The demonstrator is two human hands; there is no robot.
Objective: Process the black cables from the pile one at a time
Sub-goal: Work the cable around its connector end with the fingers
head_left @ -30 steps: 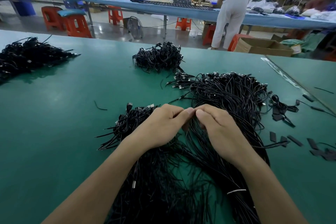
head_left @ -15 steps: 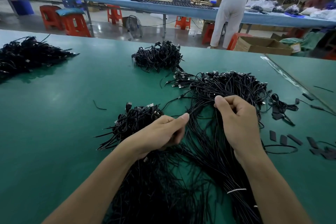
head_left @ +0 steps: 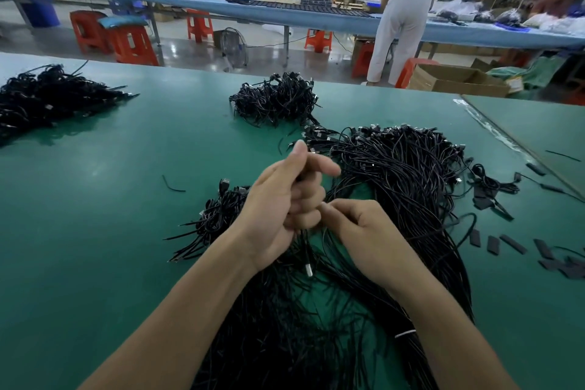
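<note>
Left hand point(head_left: 285, 199) is gripping one cable point(head_left: 306, 258) in curled fingers; right hand point(head_left: 364, 231) is pinching it, over the pile point(head_left: 411, 184).

The counter point(head_left: 95, 247) is bare on the near left, a wide way to pass; only a short wire scrap point(head_left: 172, 187) lies there. The big cable pile point(head_left: 411, 193) blocks centre and near right. A small bundle point(head_left: 215, 222) lies just left of it, a far bundle point(head_left: 278, 101) at far centre, a heap point(head_left: 47, 101) far left. Black strips point(head_left: 512, 244) litter the right.
</note>
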